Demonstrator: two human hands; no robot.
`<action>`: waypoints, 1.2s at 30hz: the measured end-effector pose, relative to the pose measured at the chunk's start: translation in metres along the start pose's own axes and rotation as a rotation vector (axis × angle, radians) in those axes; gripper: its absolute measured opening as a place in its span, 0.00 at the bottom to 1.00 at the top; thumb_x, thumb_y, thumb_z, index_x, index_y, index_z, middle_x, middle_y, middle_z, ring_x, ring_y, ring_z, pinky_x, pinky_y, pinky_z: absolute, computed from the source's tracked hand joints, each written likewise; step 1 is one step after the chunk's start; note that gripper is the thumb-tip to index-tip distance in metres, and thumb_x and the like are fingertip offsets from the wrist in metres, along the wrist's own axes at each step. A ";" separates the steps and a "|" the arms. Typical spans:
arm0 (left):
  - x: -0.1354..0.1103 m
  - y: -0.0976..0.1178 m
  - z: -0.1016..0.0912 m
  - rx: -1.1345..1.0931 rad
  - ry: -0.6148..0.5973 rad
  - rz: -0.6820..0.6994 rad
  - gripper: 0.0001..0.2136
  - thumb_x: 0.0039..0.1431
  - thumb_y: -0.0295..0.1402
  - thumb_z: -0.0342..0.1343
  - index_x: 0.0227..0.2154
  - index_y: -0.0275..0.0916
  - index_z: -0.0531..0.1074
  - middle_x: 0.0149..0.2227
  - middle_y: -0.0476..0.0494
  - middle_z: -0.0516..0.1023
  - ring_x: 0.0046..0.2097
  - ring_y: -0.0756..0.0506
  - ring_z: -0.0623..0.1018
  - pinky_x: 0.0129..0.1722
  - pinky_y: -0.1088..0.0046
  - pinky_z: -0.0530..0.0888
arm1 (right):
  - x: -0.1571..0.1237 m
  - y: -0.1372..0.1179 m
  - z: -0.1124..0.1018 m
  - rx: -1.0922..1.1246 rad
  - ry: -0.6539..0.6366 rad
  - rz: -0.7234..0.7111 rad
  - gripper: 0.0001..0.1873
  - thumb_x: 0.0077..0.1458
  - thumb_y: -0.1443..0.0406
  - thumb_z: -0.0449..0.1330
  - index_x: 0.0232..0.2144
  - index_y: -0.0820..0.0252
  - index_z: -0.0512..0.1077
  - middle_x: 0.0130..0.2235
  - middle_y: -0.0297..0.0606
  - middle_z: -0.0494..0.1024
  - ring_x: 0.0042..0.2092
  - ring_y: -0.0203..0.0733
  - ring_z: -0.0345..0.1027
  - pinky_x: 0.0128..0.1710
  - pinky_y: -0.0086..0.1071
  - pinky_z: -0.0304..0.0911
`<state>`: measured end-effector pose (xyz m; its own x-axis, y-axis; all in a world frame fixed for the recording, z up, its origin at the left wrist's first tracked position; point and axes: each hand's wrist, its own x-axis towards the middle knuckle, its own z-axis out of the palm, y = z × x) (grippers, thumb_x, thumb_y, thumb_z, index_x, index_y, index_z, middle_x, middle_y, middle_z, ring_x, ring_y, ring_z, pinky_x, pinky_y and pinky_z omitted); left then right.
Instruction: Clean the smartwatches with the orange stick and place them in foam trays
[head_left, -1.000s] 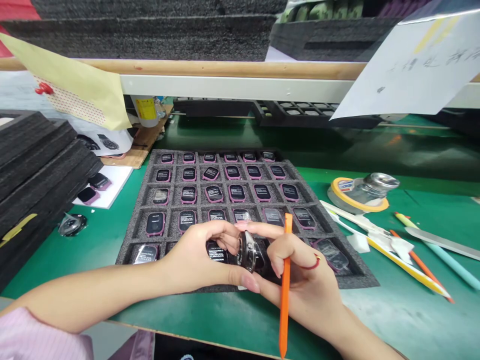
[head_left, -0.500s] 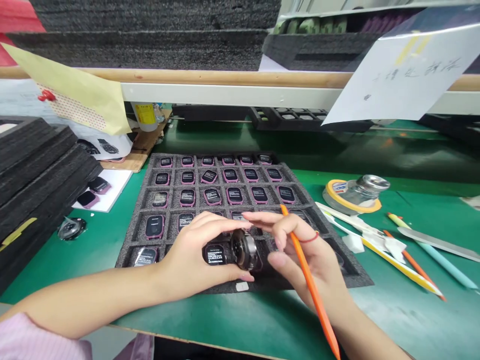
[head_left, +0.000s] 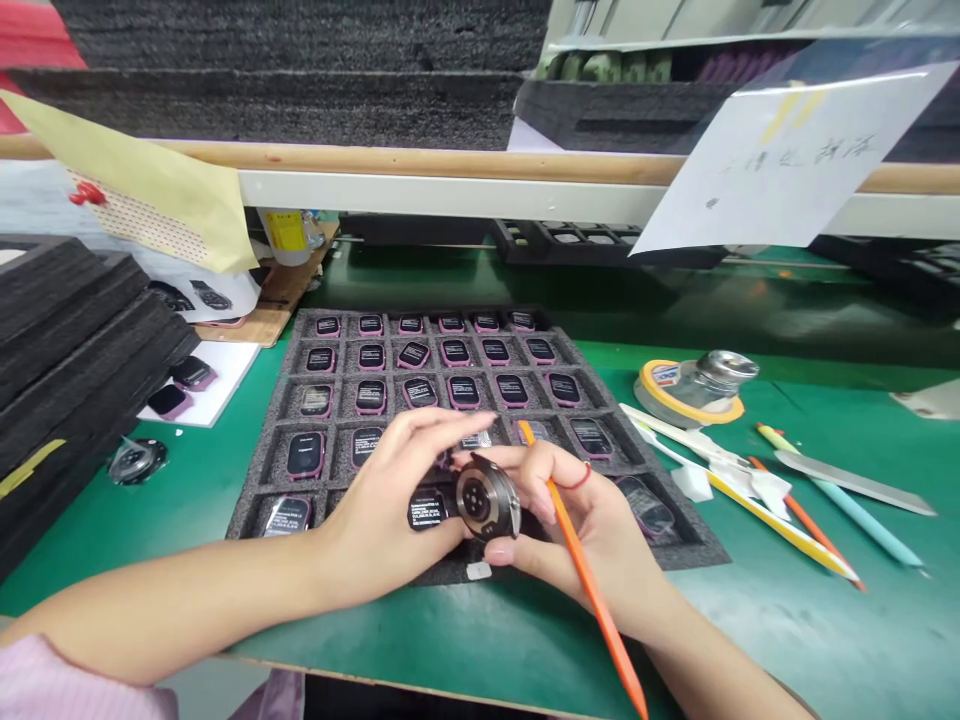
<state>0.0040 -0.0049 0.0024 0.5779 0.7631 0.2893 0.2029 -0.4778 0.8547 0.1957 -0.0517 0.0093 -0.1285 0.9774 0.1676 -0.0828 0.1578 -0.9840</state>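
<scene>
A round dark smartwatch is tilted with its sensor back facing me, above the front of the foam tray. My right hand pinches its right edge between thumb and fingers, and an orange pointed stick runs between the same fingers. On the other side, my left hand curves around the watch with fingers and thumb apart; the thumb tip is close to its lower left edge, and contact is unclear. Beneath my left hand, a lit square watch shows white text. Purple-framed square watches fill the tray's compartments.
To the right lie a yellow tape roll with a metal-topped glass jar, white-and-yellow tweezers, a teal-handled blade. Black foam trays stack at left near another round watch. A shelf edge crosses above.
The smartwatch has turned from edge-on to show its back. My right hand has moved left and taken hold of it; my left fingers have come away from its rim.
</scene>
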 end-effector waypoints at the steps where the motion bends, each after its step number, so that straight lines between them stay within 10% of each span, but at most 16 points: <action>1: 0.001 0.000 0.001 -0.058 0.004 -0.064 0.36 0.52 0.24 0.64 0.63 0.51 0.63 0.60 0.41 0.66 0.57 0.40 0.71 0.57 0.60 0.70 | -0.001 0.000 0.001 0.021 0.008 -0.015 0.25 0.45 0.69 0.74 0.23 0.55 0.57 0.46 0.36 0.82 0.43 0.42 0.79 0.41 0.34 0.77; 8: 0.011 0.002 0.003 -0.703 -0.160 -0.515 0.14 0.57 0.34 0.64 0.44 0.36 0.71 0.37 0.45 0.76 0.35 0.49 0.76 0.40 0.70 0.74 | -0.005 0.006 0.004 -0.040 0.067 -0.210 0.21 0.49 0.74 0.70 0.24 0.55 0.60 0.52 0.37 0.81 0.51 0.48 0.79 0.44 0.37 0.80; 12: 0.013 0.001 0.003 -0.952 -0.131 -0.637 0.18 0.63 0.47 0.59 0.39 0.34 0.71 0.31 0.44 0.77 0.31 0.48 0.77 0.34 0.72 0.72 | -0.006 0.005 0.003 -0.136 0.097 -0.278 0.21 0.49 0.73 0.71 0.24 0.54 0.60 0.51 0.39 0.82 0.53 0.50 0.78 0.49 0.40 0.78; 36: 0.010 0.008 0.001 -1.237 -0.291 -0.684 0.23 0.56 0.51 0.65 0.39 0.37 0.67 0.27 0.50 0.75 0.24 0.54 0.73 0.19 0.83 0.57 | -0.007 0.008 0.007 -0.221 0.058 -0.359 0.21 0.49 0.73 0.71 0.27 0.54 0.61 0.52 0.39 0.80 0.54 0.47 0.76 0.45 0.34 0.76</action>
<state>0.0125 -0.0016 0.0120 0.8177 0.4976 -0.2894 -0.2145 0.7299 0.6490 0.1887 -0.0582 0.0005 -0.0735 0.8602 0.5046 0.1028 0.5098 -0.8541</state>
